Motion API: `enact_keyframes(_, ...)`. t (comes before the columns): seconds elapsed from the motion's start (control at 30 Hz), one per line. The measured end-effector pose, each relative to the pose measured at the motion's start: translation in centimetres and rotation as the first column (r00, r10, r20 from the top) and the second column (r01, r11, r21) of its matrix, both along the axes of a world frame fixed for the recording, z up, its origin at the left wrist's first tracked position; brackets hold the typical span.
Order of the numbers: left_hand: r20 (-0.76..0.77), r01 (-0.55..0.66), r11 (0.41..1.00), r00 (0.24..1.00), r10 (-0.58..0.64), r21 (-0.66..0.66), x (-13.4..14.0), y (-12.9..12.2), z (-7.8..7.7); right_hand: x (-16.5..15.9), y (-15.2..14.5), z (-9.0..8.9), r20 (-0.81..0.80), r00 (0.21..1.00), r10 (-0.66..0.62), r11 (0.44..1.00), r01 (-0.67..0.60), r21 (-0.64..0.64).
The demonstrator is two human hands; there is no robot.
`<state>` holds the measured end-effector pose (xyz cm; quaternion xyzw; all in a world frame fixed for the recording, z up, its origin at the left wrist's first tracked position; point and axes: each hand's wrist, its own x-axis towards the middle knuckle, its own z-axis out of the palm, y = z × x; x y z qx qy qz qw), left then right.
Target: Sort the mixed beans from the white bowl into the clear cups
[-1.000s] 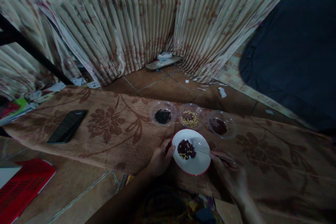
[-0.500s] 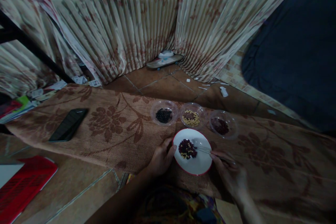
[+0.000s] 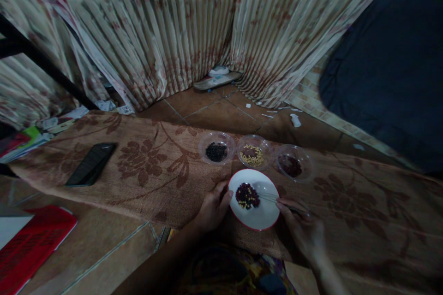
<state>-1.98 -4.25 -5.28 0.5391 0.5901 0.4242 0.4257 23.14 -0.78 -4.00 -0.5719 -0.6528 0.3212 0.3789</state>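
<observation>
A white bowl (image 3: 263,214) with a red rim holds a mixed heap of dark red, black and yellow beans (image 3: 247,196), gathered on its left side. My left hand (image 3: 215,207) grips the bowl's left rim, thumb on the edge. In my right hand (image 3: 304,228) is a thin wire whisk (image 3: 268,196), its wires reaching into the bowl at the right side of the heap. Beyond the bowl stand three clear plastic bowls in a row: one with black beans (image 3: 216,152), one with yellow beans (image 3: 254,161), one with dark red beans (image 3: 293,168).
A brown flowered cloth (image 3: 155,193) covers the long table. A dark phone (image 3: 90,165) lies on its left part. Papers (image 3: 58,122) are stacked at the far left end. On the floor are a red basket (image 3: 38,244) and a skateboard (image 3: 216,82) by the striped curtain (image 3: 194,23).
</observation>
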Motion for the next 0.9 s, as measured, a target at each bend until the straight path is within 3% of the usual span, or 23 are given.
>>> enact_keyframes(0.47, 0.018, 0.000, 1.000, 1.000, 0.000, 0.009, 0.00, 0.06, 0.09, 0.17, 0.15, -0.46, 0.016, 1.000, 0.010, 0.999, -0.011, 0.037)
enact_keyframes(0.9, 0.008, 0.000, 1.000, 1.000, 0.000, -0.004, 0.02, 0.01, 0.04, -0.13, 0.04, 0.26, 0.002, 1.000, 0.012, 0.999, -0.012, 0.035)
